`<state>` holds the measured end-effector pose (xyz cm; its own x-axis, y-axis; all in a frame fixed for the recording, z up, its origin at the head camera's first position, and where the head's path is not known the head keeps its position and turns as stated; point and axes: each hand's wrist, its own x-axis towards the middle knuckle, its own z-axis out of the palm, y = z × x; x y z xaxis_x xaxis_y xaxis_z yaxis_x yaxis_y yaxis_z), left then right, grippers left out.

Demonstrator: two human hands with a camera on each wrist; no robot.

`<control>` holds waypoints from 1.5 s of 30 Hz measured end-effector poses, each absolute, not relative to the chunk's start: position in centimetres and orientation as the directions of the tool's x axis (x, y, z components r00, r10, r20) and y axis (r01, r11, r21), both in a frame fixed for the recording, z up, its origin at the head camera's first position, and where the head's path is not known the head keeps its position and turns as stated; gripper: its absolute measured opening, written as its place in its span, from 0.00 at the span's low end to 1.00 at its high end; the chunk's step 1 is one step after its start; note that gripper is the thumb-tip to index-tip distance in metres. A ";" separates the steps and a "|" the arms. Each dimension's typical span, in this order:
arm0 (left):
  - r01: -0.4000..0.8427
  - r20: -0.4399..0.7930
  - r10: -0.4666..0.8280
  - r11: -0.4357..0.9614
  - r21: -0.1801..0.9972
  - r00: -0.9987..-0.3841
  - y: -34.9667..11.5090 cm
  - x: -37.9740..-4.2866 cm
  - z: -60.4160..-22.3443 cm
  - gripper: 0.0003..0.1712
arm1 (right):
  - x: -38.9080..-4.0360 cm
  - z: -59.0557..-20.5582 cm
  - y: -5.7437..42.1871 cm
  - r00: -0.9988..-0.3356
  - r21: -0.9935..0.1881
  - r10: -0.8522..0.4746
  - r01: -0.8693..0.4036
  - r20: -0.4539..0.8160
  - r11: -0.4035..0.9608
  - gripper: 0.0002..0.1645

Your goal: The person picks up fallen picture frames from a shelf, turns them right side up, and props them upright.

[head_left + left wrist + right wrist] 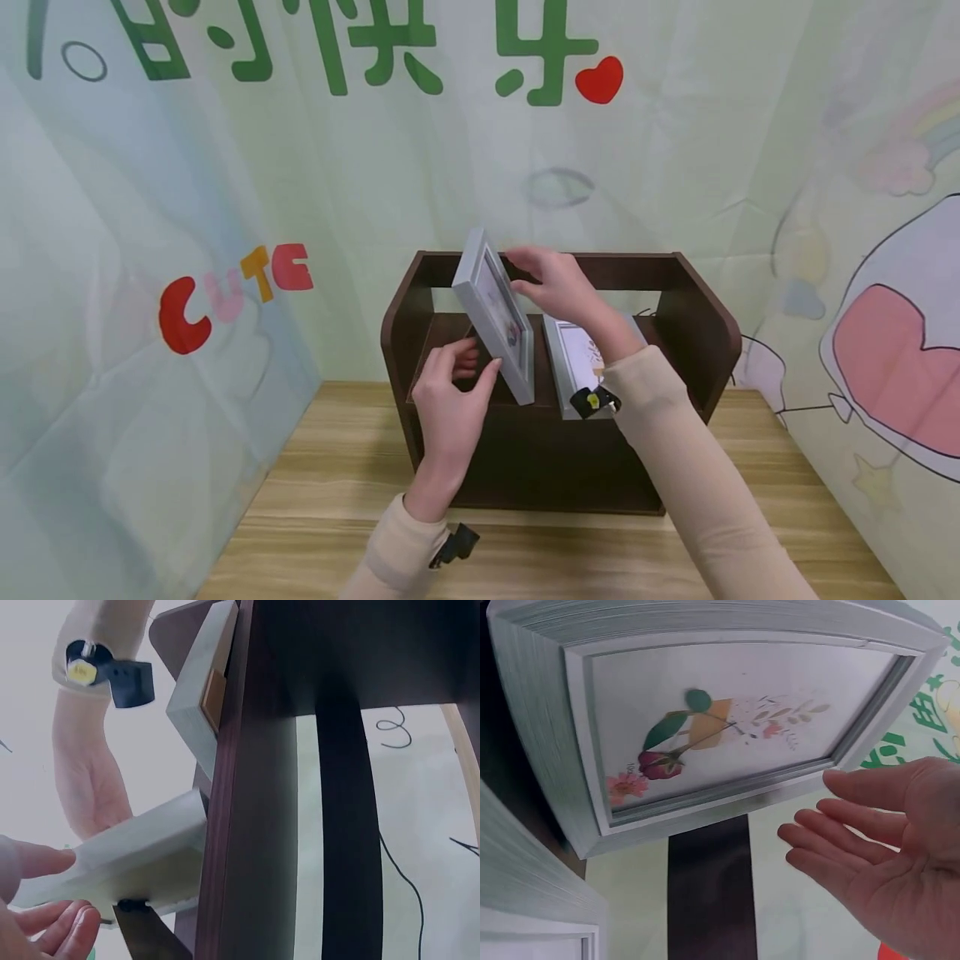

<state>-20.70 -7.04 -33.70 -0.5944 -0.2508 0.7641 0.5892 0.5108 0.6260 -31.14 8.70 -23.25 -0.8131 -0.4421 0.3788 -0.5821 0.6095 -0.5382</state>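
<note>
A grey picture frame (pixel 495 312) with a pressed rose (pixel 660 765) under its glass stands tilted on the dark brown shelf (pixel 540 467). My left hand (pixel 450 400) holds its lower left side, thumb at the edge and curled fingers toward the back. Behind the frame, a support leg (pixel 150 934) sticks out in the left wrist view. At the upper right edge is my right hand (pixel 558 287), fingers loosely bent and thumb tip close to the border. A second grey picture frame (pixel 573 367) lies leaning back on the shelf, partly covered by my right forearm.
The shelf has raised side panels (pixel 705 333) and a back rail. It stands on a wood-grain table (pixel 322 492) against a printed curtain (pixel 360 183). Thin black cables (pixel 409 881) hang behind the shelf.
</note>
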 end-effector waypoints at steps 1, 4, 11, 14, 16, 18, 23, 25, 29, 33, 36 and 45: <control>0.587 0.756 -0.250 0.503 0.635 -0.605 -6.9 -20.6 -33.7 0.20 | -31.3 -23.3 8.7 -0.825 -0.541 -0.436 -0.566 0.361 0.622 0.28; 0.575 0.734 -0.251 0.485 0.659 -0.631 -6.4 -20.6 -33.7 0.20 | -31.8 -23.5 8.5 -0.852 -0.547 -0.419 -0.524 0.315 0.653 0.28; 0.546 0.703 -0.235 0.485 0.683 -0.671 -5.7 -20.9 -34.1 0.21 | -32.9 -24.0 8.2 -0.884 -0.585 -0.401 -0.462 0.241 0.666 0.27; 0.529 0.690 -0.231 0.492 0.691 -0.687 -5.5 -21.1 -34.2 0.21 | -33.3 -24.2 8.0 -0.886 -0.593 -0.414 -0.452 0.211 0.667 0.26; 0.522 0.684 -0.228 0.496 0.694 -0.693 -5.4 -21.3 -34.1 0.22 | -33.4 -24.3 7.9 -0.884 -0.591 -0.422 -0.452 0.199 0.668 0.26; 0.521 0.683 -0.223 0.498 0.693 -0.696 -5.3 -21.3 -34.1 0.22 | -33.5 -24.4 7.9 -0.883 -0.583 -0.425 -0.454 0.197 0.674 0.26; 0.519 0.684 -0.227 0.501 0.693 -0.693 -5.4 -21.3 -34.0 0.22 | -33.4 -24.4 7.8 -0.878 -0.571 -0.431 -0.466 0.206 0.676 0.26; 0.520 0.687 -0.230 0.503 0.690 -0.689 -5.5 -21.3 -34.0 0.22 | -33.3 -24.3 7.8 -0.878 -0.569 -0.431 -0.467 0.208 0.677 0.26; 0.523 0.695 -0.242 0.506 0.686 -0.678 -5.9 -21.2 -34.0 0.21 | -33.1 -24.3 7.9 -0.881 -0.565 -0.426 -0.462 0.205 0.684 0.26; 0.525 0.704 -0.262 0.508 0.682 -0.661 -6.6 -21.2 -34.0 0.20 | -32.9 -24.3 8.0 -0.888 -0.556 -0.412 -0.452 0.203 0.698 0.27; 0.532 0.713 -0.274 0.510 0.676 -0.645 -7.2 -21.4 -34.0 0.19 | -32.9 -24.3 8.2 -0.892 -0.553 -0.403 -0.446 0.207 0.703 0.27; 0.528 0.708 -0.313 0.494 0.691 -0.633 -8.6 -21.8 -33.9 0.20 | -32.6 -24.4 8.8 -0.908 -0.573 -0.367 -0.414 0.202 0.707 0.26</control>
<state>-21.82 -8.61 -33.94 -0.6327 -0.3135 0.7081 0.5279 0.4945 0.6905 -32.59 8.76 -24.41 -0.9079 -0.3675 0.2018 -0.4138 0.7074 -0.5731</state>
